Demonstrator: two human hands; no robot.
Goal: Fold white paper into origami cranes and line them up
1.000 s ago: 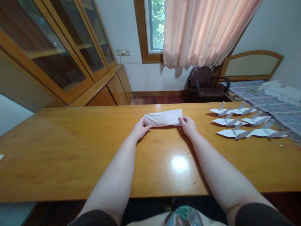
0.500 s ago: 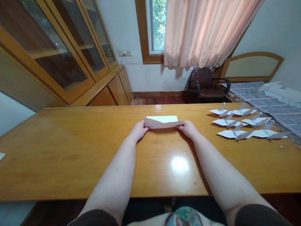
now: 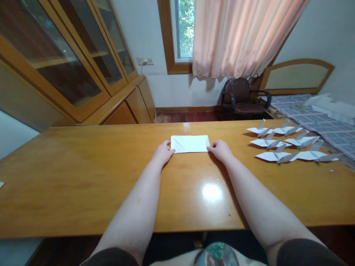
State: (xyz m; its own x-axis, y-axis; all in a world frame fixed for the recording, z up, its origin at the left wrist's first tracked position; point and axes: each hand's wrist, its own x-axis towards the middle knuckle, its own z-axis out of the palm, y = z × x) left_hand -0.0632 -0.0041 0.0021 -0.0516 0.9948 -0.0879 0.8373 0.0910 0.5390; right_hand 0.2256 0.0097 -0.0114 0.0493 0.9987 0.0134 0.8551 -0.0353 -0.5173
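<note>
A sheet of white paper (image 3: pixel 190 144), folded into a wide rectangle, lies flat on the wooden table in front of me. My left hand (image 3: pixel 163 151) is at its left end, with the thumb on the near left corner and the fingers curled beside the edge. At the opposite end, my right hand (image 3: pixel 219 148) pinches the near right corner between thumb and fingers. Faint creases show on the paper's left part. Off to the right, several folded paper cranes (image 3: pixel 276 157) with spread wings stand in rows.
The wooden table (image 3: pixel 83 177) stretches across the view. A small white piece (image 3: pixel 1 184) shows at its left edge. Beyond the table are a glass-door cabinet (image 3: pixel 80 62), a brown armchair (image 3: pixel 241 92), a pink curtain (image 3: pixel 230 37) and a bed (image 3: pixel 294 107).
The paper's near flap, raised half a second ago, has come down, and the paper now lies as a flat rectangle. Both hands have stayed at its two ends.
</note>
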